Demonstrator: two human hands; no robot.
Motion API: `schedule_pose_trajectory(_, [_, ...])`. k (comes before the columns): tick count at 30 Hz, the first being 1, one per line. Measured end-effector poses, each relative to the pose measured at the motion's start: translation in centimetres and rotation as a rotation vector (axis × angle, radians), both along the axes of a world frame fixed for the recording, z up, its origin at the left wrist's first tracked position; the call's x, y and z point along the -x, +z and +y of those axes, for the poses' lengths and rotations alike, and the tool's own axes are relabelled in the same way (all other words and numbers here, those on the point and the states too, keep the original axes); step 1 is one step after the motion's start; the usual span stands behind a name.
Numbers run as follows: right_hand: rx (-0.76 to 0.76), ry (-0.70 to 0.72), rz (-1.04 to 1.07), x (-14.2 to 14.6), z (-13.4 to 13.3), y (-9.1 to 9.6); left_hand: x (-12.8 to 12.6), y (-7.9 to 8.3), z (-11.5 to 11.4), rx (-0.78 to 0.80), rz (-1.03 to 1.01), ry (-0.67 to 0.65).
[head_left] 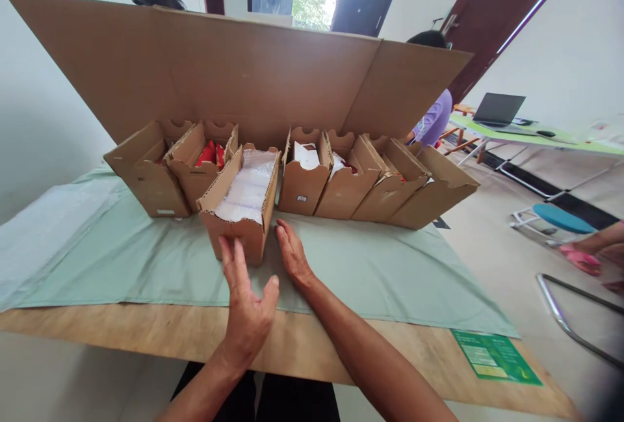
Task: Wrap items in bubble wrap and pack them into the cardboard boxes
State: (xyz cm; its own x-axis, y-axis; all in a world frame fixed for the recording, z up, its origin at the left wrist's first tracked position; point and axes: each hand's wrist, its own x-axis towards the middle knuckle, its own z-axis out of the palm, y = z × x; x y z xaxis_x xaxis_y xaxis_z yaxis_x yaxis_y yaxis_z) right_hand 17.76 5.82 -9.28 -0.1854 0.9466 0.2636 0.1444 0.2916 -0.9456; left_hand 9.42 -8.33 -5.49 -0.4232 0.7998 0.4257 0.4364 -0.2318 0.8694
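Observation:
A narrow cardboard box point(234, 235) juts forward from a row of similar open boxes, with bubble-wrapped contents point(247, 188) inside. Against its front face rest the fingertips of my left hand point(247, 308), fingers stretched and thumb apart. My right hand point(293, 254) is beside the box's right side, on or just above the green cloth, with its fingers extended; I cannot tell whether it touches the cardboard. Left of this box stand two more, one with red packets point(210, 154). To the right, a box with white items point(306, 157) heads several others.
A tall cardboard panel point(273, 74) stands behind the boxes. Clear plastic wrap point(53, 233) lies at the left on the green cloth point(370, 272). People are partly visible beyond the panel. A laptop point(500, 110) sits on another table at right; a blue stool point(563, 218) is below.

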Motion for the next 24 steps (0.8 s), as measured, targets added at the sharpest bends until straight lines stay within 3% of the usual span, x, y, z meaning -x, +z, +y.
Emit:
schedule_pose_trajectory(9, [0.007, -0.007, 0.050, 0.4, 0.6, -2.0, -1.5, 0.8, 9.5, 0.029, -0.099, 0.008])
schedule_pose_trajectory(15, [-0.022, 0.018, 0.085, 0.8, 1.0, -1.8, -1.1, 0.4, 14.4, 0.022, -0.067, -0.025])
schedule_pose_trajectory(20, [-0.023, 0.046, 0.085, 0.3, 0.3, -1.5, -0.4, 0.3, 14.6, 0.064, -0.066, -0.155])
schedule_pose_trajectory(24, [0.003, 0.032, 0.067, -0.2, 0.1, -1.6, 3.1, -0.6, 11.0, 0.149, 0.113, -0.264])
